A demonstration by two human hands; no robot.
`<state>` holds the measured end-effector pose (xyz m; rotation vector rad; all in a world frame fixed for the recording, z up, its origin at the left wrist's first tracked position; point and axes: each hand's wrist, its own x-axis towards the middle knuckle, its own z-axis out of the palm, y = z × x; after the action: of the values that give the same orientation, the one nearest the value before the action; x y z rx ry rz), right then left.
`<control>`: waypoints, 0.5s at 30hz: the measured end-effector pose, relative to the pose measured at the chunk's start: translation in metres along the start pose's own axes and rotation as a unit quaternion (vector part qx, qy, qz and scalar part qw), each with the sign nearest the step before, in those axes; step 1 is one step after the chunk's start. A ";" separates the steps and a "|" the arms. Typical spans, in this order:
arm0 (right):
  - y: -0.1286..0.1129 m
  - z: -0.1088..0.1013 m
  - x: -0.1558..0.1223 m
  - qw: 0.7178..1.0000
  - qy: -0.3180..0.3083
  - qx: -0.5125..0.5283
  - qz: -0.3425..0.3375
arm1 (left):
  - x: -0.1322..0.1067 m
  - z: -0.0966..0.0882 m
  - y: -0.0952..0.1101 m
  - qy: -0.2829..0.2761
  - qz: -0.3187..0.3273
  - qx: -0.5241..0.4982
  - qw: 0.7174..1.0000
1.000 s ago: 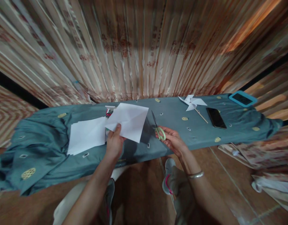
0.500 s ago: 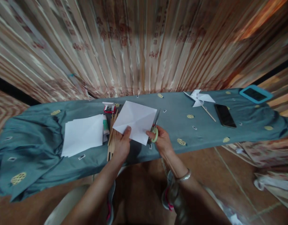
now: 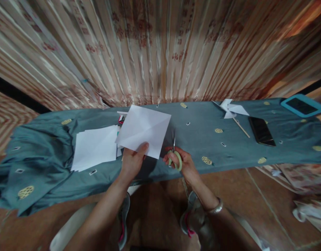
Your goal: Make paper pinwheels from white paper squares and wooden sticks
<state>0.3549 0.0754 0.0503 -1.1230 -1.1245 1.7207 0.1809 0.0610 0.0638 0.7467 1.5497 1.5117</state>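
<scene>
My left hand [image 3: 133, 162] pinches the near edge of a creased white square of paper [image 3: 144, 129] and holds it up over the table's cloth. My right hand [image 3: 181, 163] grips a pair of scissors with pale green handles [image 3: 175, 157], blades pointing away from me, just right of the paper's near corner. The blades stand apart from the sheet. A stack of white paper sheets [image 3: 94, 147] lies on the cloth to the left of my left hand.
A teal cloth [image 3: 40, 153] covers the long table. A white paper pinwheel on a stick [image 3: 232, 109], a black phone [image 3: 261, 130] and a blue-cased device [image 3: 302, 105] lie at the right. A small red box [image 3: 121, 119] peeks out behind the paper. Curtains hang behind.
My left hand has lifted the paper square and hidden the wooden sticks. My right hand with the scissors has drawn back slightly from the paper's edge.
</scene>
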 end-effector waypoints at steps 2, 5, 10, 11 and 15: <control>0.006 0.000 -0.012 0.999 -0.050 -0.008 0.009 | 0.005 -0.005 0.002 0.014 0.013 0.018 1.000; 0.016 0.001 -0.027 0.991 -0.129 -0.030 0.032 | 0.007 -0.010 0.007 0.032 0.040 0.039 0.998; 0.024 0.002 -0.035 0.977 -0.188 -0.086 0.044 | 0.002 -0.010 0.012 0.013 0.040 0.038 0.998; 0.024 0.002 -0.034 0.975 -0.195 -0.094 0.043 | 0.001 -0.009 0.012 0.008 0.037 0.033 0.999; 0.022 0.002 -0.031 0.973 -0.206 -0.101 0.032 | -0.001 -0.005 0.009 -0.004 0.041 0.022 0.999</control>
<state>0.3597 0.0399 0.0375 -0.9507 -1.5599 1.9821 0.1762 0.0584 0.0727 0.8494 1.5671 1.5365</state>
